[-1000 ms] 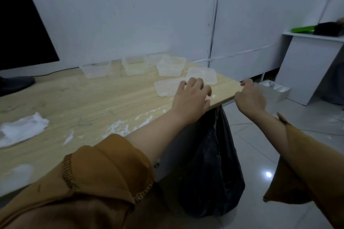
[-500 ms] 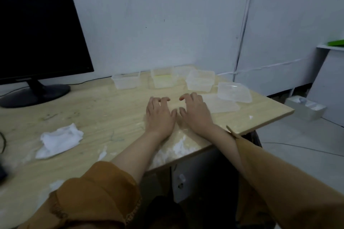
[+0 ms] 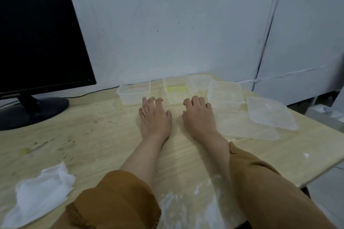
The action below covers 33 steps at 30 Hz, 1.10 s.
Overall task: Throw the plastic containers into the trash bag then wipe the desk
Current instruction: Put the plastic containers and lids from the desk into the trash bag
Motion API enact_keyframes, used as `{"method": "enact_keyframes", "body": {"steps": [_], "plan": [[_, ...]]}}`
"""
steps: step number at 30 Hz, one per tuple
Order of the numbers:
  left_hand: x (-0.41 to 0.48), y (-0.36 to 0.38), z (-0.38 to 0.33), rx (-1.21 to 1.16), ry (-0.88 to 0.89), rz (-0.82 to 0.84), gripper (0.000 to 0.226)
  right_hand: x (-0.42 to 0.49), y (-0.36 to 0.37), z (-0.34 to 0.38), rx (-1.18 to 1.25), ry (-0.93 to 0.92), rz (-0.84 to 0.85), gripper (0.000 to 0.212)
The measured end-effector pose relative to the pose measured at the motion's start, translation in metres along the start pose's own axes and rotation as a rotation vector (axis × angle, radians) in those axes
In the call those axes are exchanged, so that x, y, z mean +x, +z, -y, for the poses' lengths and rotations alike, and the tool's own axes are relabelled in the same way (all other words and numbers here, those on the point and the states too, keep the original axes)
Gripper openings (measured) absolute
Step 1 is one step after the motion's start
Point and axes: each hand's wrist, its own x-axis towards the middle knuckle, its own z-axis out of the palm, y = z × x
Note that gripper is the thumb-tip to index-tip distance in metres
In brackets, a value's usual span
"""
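Observation:
Several clear plastic containers stand along the far edge of the wooden desk [image 3: 93, 135]: one at the left [image 3: 133, 94], one with yellow residue [image 3: 176, 90], another behind it [image 3: 199, 83] and one at the right [image 3: 225, 95]. Two flat clear lids [image 3: 270, 113] [image 3: 245, 128] lie at the right. My left hand [image 3: 155, 117] and my right hand [image 3: 199, 117] rest flat side by side on the desk, fingers spread, fingertips just short of the containers, holding nothing. A crumpled white tissue [image 3: 41, 193] lies at the near left. The trash bag is out of view.
A black monitor [image 3: 37, 42] on its stand [image 3: 31, 111] fills the left back. White smears [image 3: 176, 204] mark the desk near the front edge, and a small yellow-green spot [image 3: 25, 151] sits at the left. The desk's right corner ends at the floor side.
My hands left the desk's right edge by the black bag and came together on the desktop, then slid forward toward the containers. The view swung left and closer.

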Motion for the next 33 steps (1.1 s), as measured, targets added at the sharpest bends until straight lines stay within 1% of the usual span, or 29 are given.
{"method": "enact_keyframes", "body": {"steps": [3,6,8,10,12,14,16,18,20,22,26,30,33], "plan": [[0.017,0.009,0.003,0.030,0.013,0.010,0.049,0.017,0.010,0.003,0.003,0.015,-0.028,0.033],[0.030,0.015,0.006,0.051,-0.054,-0.019,0.050,0.030,0.018,0.004,0.029,0.033,-0.043,0.047],[0.036,0.019,0.008,0.058,-0.070,-0.012,0.049,0.038,0.023,0.003,0.050,0.030,-0.010,0.056],[0.038,0.020,0.008,0.059,-0.053,0.018,0.050,0.045,0.027,0.003,0.067,0.018,0.048,0.059],[0.038,0.021,0.008,0.054,-0.048,0.043,0.050,0.049,0.030,0.002,0.092,0.006,0.088,0.057],[0.036,0.021,0.009,0.054,-0.048,0.049,0.051,0.052,0.031,0.002,0.124,-0.007,0.076,0.051],[0.035,0.020,0.009,0.044,-0.055,0.043,0.051,0.052,0.031,0.002,0.142,-0.015,0.026,0.041],[0.034,0.017,0.008,-0.004,-0.110,0.044,0.051,0.049,0.028,0.001,0.155,-0.002,-0.040,0.032],[0.033,0.013,0.008,-0.054,-0.182,0.050,0.053,0.045,0.023,0.001,0.190,0.010,-0.097,0.027],[0.030,0.009,0.010,-0.109,-0.213,0.040,0.054,0.039,0.019,0.001,0.234,-0.005,-0.129,0.025],[0.021,0.003,0.014,-0.186,-0.238,0.003,0.053,0.023,0.009,0.002,0.295,-0.028,-0.140,0.027],[0.006,-0.008,0.019,-0.225,-0.240,0.021,0.053,0.004,-0.005,0.000,0.298,-0.047,-0.163,0.040],[-0.008,-0.018,0.021,-0.263,-0.253,0.003,0.052,-0.011,-0.016,0.000,0.315,-0.052,-0.160,0.045]]}}
